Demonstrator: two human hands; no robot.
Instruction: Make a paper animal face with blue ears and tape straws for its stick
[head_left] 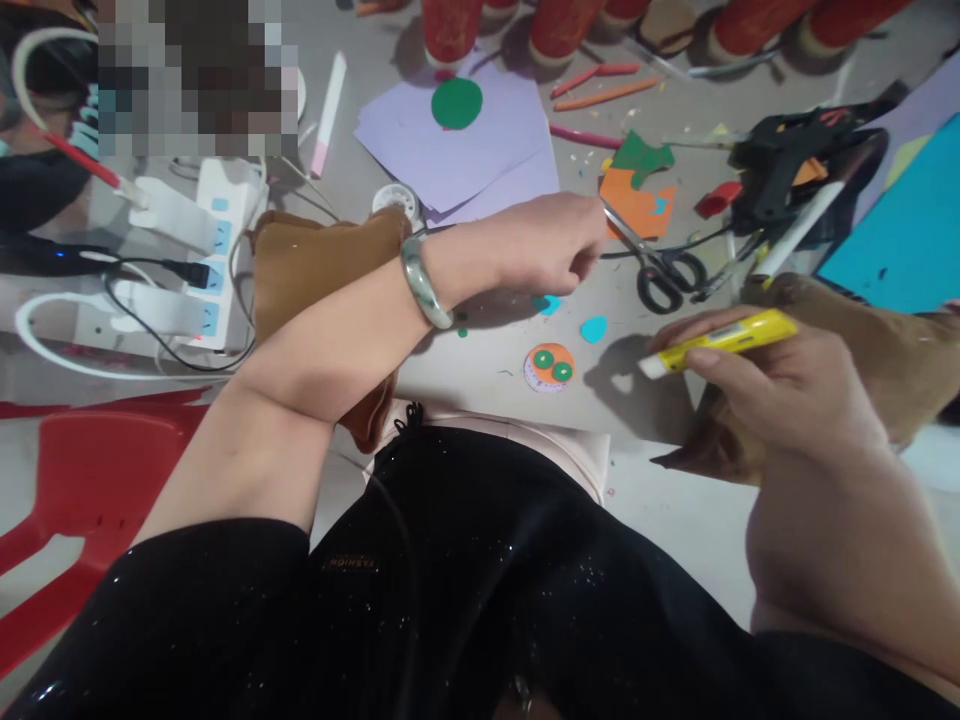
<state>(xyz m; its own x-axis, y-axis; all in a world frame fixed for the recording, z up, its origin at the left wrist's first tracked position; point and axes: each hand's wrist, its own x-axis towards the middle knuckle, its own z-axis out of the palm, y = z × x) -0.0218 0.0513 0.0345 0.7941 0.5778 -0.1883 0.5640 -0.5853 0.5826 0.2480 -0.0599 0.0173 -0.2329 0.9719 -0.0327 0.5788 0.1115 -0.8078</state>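
Note:
A yellow glue stick (739,338) with a white end lies in my right hand (780,370), between thumb and fingers, above the table's front edge. My left hand (555,240), with a green bangle at its wrist, is stretched over the middle of the table, fingers curled down; whatever they may hold is hidden. Below it lies a small round paper face (550,367), orange and white with two green circles. Two blue paper pieces, one of them a rounded drop (593,329), rest between hand and face. Black-handled scissors (660,275) touch an orange paper scrap (637,200) beside my left hand.
Lilac sheets (480,150) with a green circle (457,104) lie at the back, near red cups (450,30). A power strip (225,250) with cables and a brown pouch (322,265) are at left. A black glue gun (787,165) and blue sheet (900,225) sit at right.

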